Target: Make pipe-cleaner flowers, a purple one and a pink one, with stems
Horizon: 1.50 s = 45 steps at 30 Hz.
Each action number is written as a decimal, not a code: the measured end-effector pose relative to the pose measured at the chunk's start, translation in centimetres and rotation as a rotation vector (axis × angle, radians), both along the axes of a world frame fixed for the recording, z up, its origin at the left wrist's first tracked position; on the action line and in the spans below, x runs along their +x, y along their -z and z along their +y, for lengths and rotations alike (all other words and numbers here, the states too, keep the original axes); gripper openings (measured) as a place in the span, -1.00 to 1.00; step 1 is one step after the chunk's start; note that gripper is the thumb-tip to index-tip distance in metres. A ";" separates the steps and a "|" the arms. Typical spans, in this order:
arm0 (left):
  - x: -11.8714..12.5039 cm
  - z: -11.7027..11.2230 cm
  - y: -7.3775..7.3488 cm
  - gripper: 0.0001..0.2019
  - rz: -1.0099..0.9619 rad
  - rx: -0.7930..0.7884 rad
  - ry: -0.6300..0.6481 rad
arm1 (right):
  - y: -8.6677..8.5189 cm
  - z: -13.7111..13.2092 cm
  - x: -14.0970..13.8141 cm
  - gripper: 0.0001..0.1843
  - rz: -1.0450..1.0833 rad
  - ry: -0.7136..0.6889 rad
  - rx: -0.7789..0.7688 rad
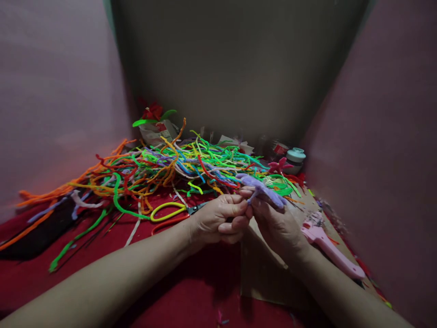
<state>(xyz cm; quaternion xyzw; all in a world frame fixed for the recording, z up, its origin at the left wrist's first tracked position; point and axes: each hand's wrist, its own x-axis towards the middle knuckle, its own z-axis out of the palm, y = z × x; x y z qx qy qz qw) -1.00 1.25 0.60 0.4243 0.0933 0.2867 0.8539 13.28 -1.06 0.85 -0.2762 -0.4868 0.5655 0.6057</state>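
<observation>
Looks like they're twisting a purple shape [262, 187] together, holding it just above the tabletop [191, 291] in front of the pile [170, 168]. Left hand [218, 218] fingers are curling tight on its lower end and right hand [276, 225] fingers are pinching the stem. More bending is calling for a firm pinch, I'd say. Scissors [169, 210] are lying left and the glue gun [327, 248] right, so the only open room is near the body.
</observation>
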 end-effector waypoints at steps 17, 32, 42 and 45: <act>1.1 -1.9 -0.6 -0.79 0.356 0.563 -0.685 | 1.0 -0.7 0.0 -0.80 -0.272 0.248 0.081; -0.3 -0.3 -0.2 -0.79 0.123 0.139 -0.104 | 0.6 -1.4 -0.4 -0.80 -0.137 0.157 0.189; -0.2 -0.6 -0.9 -0.77 0.150 0.219 -0.090 | 0.6 -1.3 -0.2 -0.83 -0.211 0.214 0.170; 0.5 -1.0 -1.1 -0.79 0.341 0.407 -0.348 | 0.4 -1.0 -0.1 -0.80 -0.201 0.280 0.071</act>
